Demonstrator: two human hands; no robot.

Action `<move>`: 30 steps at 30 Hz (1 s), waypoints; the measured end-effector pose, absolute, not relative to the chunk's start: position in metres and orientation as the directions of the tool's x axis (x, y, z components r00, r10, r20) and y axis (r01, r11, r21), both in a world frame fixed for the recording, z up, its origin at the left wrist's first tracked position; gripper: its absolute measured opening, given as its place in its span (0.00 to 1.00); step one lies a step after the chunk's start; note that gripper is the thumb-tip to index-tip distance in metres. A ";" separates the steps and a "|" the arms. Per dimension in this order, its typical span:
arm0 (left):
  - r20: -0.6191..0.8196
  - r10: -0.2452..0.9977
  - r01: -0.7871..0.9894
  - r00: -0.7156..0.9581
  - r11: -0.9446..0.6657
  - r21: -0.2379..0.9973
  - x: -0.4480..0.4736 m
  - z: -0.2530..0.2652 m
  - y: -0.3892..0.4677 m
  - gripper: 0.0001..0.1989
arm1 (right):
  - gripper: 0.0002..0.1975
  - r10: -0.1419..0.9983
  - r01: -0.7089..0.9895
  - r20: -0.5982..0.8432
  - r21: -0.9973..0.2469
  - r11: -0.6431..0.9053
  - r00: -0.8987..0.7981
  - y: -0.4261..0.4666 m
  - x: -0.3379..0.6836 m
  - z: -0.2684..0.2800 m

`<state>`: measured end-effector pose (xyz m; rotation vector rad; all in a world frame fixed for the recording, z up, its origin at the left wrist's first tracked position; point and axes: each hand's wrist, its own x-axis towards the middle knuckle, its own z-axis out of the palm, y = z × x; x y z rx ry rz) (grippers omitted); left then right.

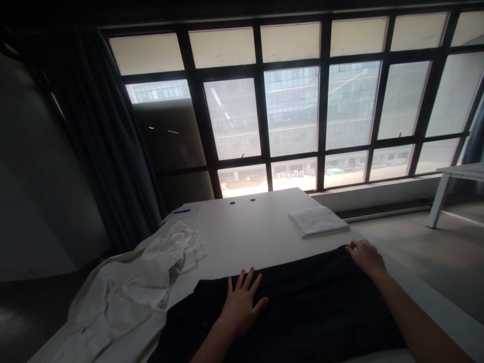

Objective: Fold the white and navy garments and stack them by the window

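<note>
Dark cloth (pixel 306 302) lies spread across the near part of the white table (pixel 242 237), its far edge running obliquely, higher at the right. My left hand (pixel 241 305) rests palm down on it toward the left, fingers fanned, thumb out to the right. My right hand (pixel 366 256) pinches the cloth's far right corner between thumb and fingers. Left of the cloth: a rumpled white garment (pixel 139 282), heaped along the table's left side. Beyond the right corner: a folded white cloth (pixel 318 221), flat. Far left: a dark pen (pixel 182 211) on paper (pixel 193 212).
</note>
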<state>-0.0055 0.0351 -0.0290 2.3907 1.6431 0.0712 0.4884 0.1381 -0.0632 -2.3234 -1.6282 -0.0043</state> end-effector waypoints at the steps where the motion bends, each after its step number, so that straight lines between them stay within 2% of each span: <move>1: -0.087 0.927 0.914 0.365 -0.339 0.221 -0.005 -0.029 0.035 0.40 | 0.18 0.915 0.917 0.174 -0.240 -0.318 0.363 0.137 0.488 -0.065; 8: -0.060 0.934 0.922 0.352 -0.335 0.193 -0.005 -0.033 0.034 0.39 | 0.18 0.900 0.905 0.150 -0.193 -0.379 0.408 0.125 0.473 -0.054; 11: -0.056 0.935 0.923 0.351 -0.336 0.189 -0.005 -0.034 0.035 0.39 | 0.22 0.903 0.912 0.166 -0.190 -0.364 0.396 0.123 0.448 -0.032; 14: -0.057 0.935 0.923 0.351 -0.335 0.191 -0.005 -0.034 0.036 0.39 | 0.24 0.955 0.956 0.169 -0.205 -0.210 0.245 0.122 0.403 -0.016; 17: -0.057 0.933 0.922 0.355 -0.339 0.186 -0.005 -0.034 0.037 0.39 | 0.26 0.988 0.971 0.150 -0.239 0.020 0.017 0.106 0.338 -0.018; 19: -0.055 0.934 0.924 0.353 -0.339 0.175 -0.005 -0.035 0.037 0.39 | 0.32 0.972 0.921 0.129 -0.315 0.230 -0.199 0.087 0.294 -0.027; 21: -0.053 0.936 0.928 0.348 -0.336 0.164 -0.005 -0.036 0.037 0.39 | 0.35 0.934 0.864 0.077 -0.360 0.353 -0.349 0.065 0.261 -0.038; 24: -0.062 0.936 0.928 0.346 -0.332 0.168 -0.005 -0.036 0.036 0.39 | 0.38 0.885 0.809 0.032 -0.391 0.439 -0.464 0.042 0.237 -0.048; 27: -0.088 0.935 0.927 0.345 -0.324 0.190 -0.002 -0.033 0.035 0.41 | 0.39 0.879 0.808 0.036 -0.377 0.452 -0.475 0.037 0.238 -0.050; 30: -0.154 0.948 0.948 0.279 -0.247 0.199 -0.007 -0.027 0.038 0.43 | 0.38 0.882 0.815 0.027 -0.370 0.446 -0.470 0.041 0.244 -0.048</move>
